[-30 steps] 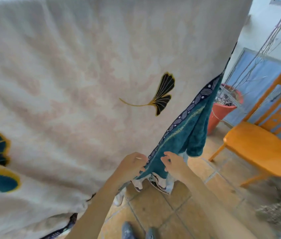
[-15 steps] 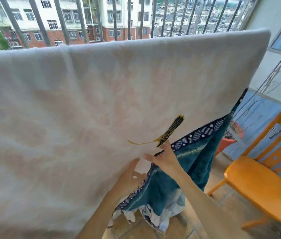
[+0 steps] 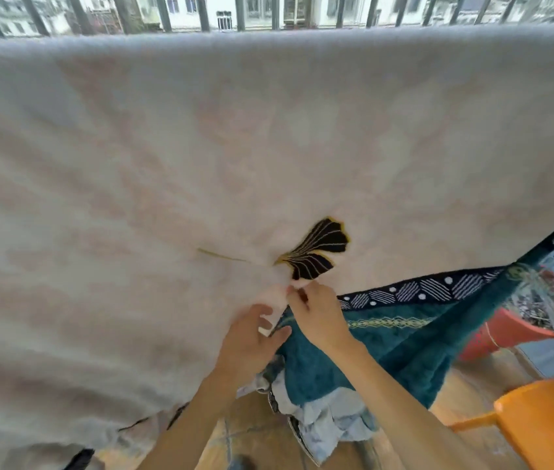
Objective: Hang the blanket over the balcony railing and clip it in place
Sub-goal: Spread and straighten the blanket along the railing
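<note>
Blanket (image 3: 201,147) draped over railing (image 3: 202,11) along top of frame, no clips seen. Centre-low: right hand (image 3: 318,315) pinches blanket fabric, likely straightening the hang; left hand (image 3: 252,347) grips white piece (image 3: 265,327), maybe a clip, unclear.

Mostly cloth in shot, nearly all matt

blanket (image 3: 269,147) pale face: soft fuzzy fleece, no sheen; teal side (image 3: 387,351): thicker plush pile, deeper nap; leaf motif (image 3: 316,249): dark stitched thread with raised gold lines; railing bars (image 3: 201,11): dark, smooth, look like painted metal; chair (image 3: 547,422): orange, smooth, slight gloss, wood or plastic unclear; pot (image 3: 506,330): red-orange, matt; floor (image 3: 262,432): tan tiles, too blurred for finish
</note>
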Action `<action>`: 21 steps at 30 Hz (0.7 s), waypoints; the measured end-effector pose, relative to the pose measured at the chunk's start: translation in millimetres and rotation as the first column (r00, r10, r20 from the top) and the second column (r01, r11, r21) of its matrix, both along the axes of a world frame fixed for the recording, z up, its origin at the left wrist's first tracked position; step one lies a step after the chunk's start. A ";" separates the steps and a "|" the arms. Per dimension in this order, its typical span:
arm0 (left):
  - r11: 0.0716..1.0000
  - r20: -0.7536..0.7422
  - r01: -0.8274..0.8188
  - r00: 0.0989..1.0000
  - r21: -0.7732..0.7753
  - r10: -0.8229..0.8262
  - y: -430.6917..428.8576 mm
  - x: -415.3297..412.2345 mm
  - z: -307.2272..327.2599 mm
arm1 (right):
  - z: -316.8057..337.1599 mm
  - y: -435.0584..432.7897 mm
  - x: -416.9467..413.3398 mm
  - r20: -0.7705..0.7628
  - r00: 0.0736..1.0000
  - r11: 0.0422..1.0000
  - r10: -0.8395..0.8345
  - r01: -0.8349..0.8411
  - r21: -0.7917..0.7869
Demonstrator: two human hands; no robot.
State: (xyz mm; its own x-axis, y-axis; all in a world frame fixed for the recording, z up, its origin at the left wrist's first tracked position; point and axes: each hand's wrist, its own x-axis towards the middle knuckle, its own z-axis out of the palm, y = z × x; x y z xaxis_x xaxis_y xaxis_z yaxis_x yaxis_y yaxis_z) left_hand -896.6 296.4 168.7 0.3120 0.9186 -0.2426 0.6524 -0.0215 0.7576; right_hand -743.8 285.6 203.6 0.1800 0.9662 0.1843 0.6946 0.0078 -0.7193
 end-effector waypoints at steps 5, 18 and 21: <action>0.950 -0.224 -0.023 0.970 0.311 0.097 -25.6 28.2 -3.1 | 5.9 -39.7 22.8 0.161 0.954 0.967 0.253 -0.244 -0.073; 0.843 -0.235 0.083 0.971 0.531 0.053 -63.9 42.7 -29.5 | 35.5 -34.6 26.9 0.348 0.910 0.968 0.225 -0.170 -0.183; 0.850 -0.209 0.073 0.977 0.522 0.044 -61.8 39.1 -37.7 | 23.3 -36.8 24.9 0.352 0.904 0.962 0.244 -0.182 -0.201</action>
State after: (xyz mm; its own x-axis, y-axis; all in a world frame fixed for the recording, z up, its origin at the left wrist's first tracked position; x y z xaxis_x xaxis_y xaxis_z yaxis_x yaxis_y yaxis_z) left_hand -857.5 234.6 131.0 0.3234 0.9219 0.2133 0.7879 -0.3872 0.4789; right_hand -718.9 248.7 227.0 -0.0845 0.9957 0.0371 0.9053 0.0923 -0.4146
